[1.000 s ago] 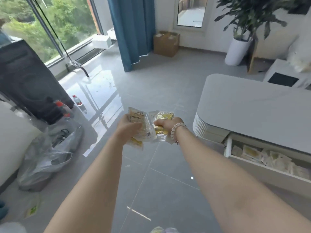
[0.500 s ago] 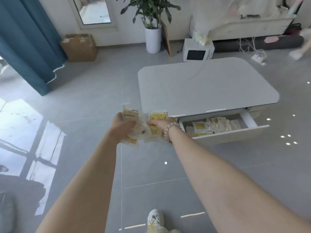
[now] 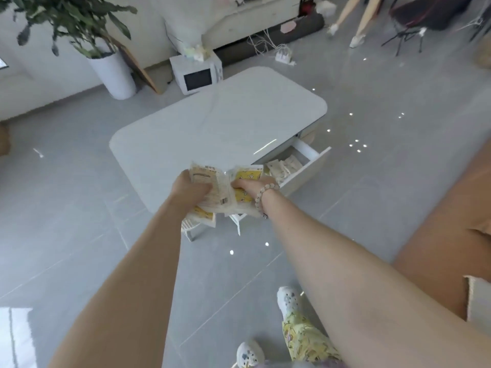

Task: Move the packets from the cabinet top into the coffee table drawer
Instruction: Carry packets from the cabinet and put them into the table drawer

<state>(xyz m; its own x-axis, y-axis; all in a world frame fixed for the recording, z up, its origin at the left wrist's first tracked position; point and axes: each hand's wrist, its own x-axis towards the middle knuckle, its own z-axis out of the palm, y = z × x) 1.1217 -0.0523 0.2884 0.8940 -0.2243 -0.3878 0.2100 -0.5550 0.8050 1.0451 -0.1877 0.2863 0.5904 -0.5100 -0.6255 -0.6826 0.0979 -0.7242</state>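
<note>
Both hands hold a bunch of cream and yellow packets (image 3: 222, 192) in front of me, above the near edge of the white coffee table (image 3: 212, 128). My left hand (image 3: 190, 188) grips the left side of the bunch. My right hand (image 3: 252, 185), with a bead bracelet at the wrist, grips the right side. The table's drawer (image 3: 308, 166) stands pulled out to the right of my hands, with several packets (image 3: 283, 167) lying inside. The cabinet top is out of view.
A white microwave (image 3: 198, 75) and a tall white plant pot (image 3: 114, 75) stand on the grey tile floor beyond the table. A brown sofa edge (image 3: 451, 235) runs along the right. Another person's legs (image 3: 356, 19) and a chair are far right. My feet show at the bottom.
The view has swung right and moved closer to the coffee table. My hands, still gripping the packets, are now over the table's near edge beside the open drawer.
</note>
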